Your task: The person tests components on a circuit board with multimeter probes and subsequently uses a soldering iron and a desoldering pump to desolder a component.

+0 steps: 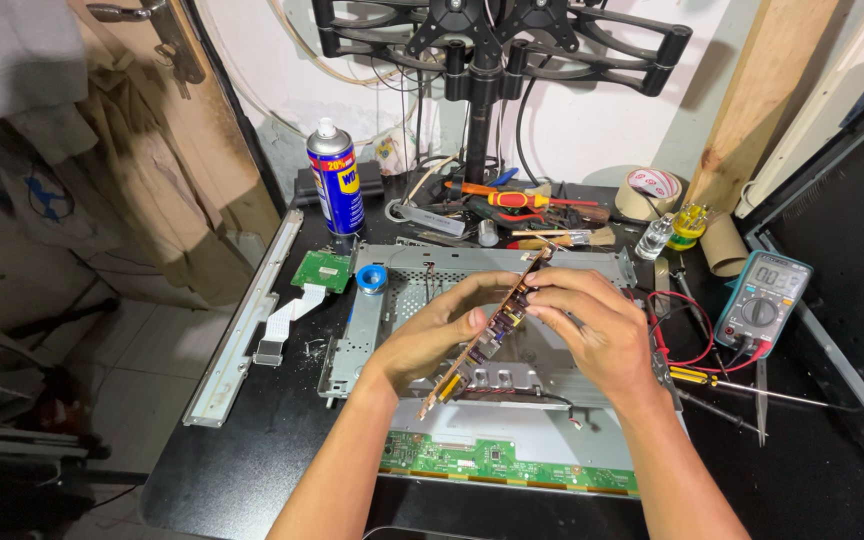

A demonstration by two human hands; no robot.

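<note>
Both hands (522,325) hold circuit board (492,325) edge-on

I see a blue spray can (335,178) with a yellow band and red cap line; a small green circuit board (321,270); a teal multimeter (762,302) trailing red leads (687,330); a silver metal chassis (422,275); a long green board strip (508,463); a black table (242,460); orange-handled pliers (517,199).
</note>
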